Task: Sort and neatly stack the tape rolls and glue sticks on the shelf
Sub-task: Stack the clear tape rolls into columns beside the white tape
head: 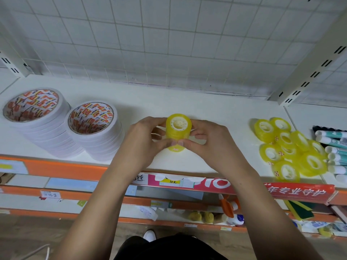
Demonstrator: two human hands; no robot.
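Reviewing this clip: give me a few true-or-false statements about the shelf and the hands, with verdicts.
1. The left hand and the right hand together hold a column of small yellow tape rolls. True.
2. The large white tape rolls lie scattered singly across the shelf. False: the large white tape rolls stand in two neat stacks at the left.
3. The loose yellow rolls at the right are already stacked. False: they lie in a jumbled heap.
4. The glue sticks lie on their sides at the far right. True.
5. The held column is between the white stacks and the yellow heap. True.
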